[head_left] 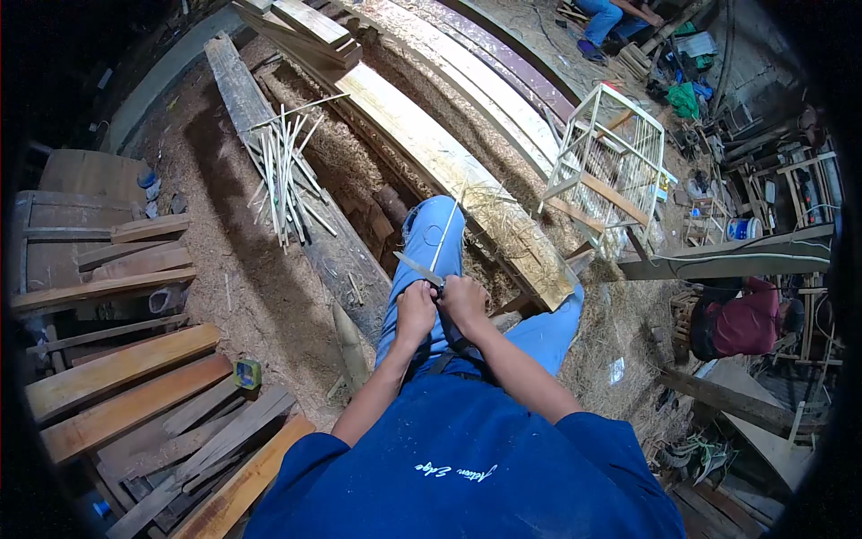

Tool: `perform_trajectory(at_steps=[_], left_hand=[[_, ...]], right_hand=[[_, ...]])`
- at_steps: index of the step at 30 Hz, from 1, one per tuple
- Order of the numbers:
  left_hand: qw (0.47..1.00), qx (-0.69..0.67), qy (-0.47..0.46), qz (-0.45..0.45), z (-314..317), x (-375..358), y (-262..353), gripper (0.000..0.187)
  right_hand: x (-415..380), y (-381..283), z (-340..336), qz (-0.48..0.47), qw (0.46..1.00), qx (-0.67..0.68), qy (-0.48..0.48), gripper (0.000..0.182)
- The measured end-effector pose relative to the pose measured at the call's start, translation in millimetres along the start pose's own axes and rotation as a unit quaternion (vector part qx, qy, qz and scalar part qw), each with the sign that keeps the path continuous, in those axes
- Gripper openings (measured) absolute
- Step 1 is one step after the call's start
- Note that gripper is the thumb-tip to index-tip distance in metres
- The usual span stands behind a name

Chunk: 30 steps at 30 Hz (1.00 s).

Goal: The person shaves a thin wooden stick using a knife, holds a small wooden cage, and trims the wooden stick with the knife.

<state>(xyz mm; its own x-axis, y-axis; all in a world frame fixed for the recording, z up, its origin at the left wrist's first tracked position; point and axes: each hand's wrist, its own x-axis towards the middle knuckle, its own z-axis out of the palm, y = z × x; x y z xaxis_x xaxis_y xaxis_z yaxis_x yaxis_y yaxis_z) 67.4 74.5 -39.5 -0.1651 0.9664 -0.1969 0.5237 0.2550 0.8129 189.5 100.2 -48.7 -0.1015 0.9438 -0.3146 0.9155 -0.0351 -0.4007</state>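
Pale stick (447,235) points forward-right, near end between my left hand (416,310) (closed, can't tell on what) and right hand (464,302), gripping knife (417,268), blade across stick.

Sawdust covers the floor (235,287); a thick pale beam (395,108) runs slantwise across it, with blocks (312,24) stacked at its far end; a cage (614,198) with a white frame stands to the right of the beam; at the upper right is a person in jeans (600,20), near a green cloth (684,99); lower down are a tub (743,228) and a person in maroon (747,320); planks (135,366) lie at lower left, a small yellow-green box (247,374) near their ends; a white scrap (617,370) lies at right.
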Motion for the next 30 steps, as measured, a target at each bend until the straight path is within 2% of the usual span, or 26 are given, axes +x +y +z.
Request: perform_trajectory(at_steps=[7, 16, 20, 22, 26, 28, 30], left_hand=[[1.000, 0.024, 0.002, -0.020, -12.9, -10.8, 7.2, 0.033], [0.999, 0.034, 0.013, 0.008, -14.7, -15.1, 11.5, 0.025], [0.997, 0.027, 0.029, 0.063, -12.0, -18.1, 4.6, 0.021], [0.998, 0.049, 0.021, 0.030, -12.6, -19.8, 10.3, 0.020], [0.997, 0.071, 0.032, 0.031, -14.7, -17.6, 10.1, 0.025], [0.997, 0.065, 0.026, 0.028, -15.4, -18.7, 11.8, 0.026], [0.996, 0.084, 0.000, 0.035, -14.2, -45.3, 13.4, 0.022]], right_hand=[[-2.1, -7.6, 6.4, -0.014, 1.000, -0.021, 0.019, 0.019], [5.4, -6.4, 11.8, 0.000, 0.999, -0.035, 0.029, 0.019], [16.5, -5.4, 4.4, 0.016, 1.000, -0.011, 0.016, 0.017], [17.5, -5.1, 3.1, 0.018, 1.000, -0.007, 0.001, 0.017], [16.3, -8.0, -8.3, 0.011, 1.000, -0.009, 0.005, 0.018], [25.4, 1.9, 5.6, -0.001, 0.998, -0.054, 0.021, 0.018], [59.7, 51.3, 10.3, 0.197, 0.963, -0.016, 0.182, 0.018]])
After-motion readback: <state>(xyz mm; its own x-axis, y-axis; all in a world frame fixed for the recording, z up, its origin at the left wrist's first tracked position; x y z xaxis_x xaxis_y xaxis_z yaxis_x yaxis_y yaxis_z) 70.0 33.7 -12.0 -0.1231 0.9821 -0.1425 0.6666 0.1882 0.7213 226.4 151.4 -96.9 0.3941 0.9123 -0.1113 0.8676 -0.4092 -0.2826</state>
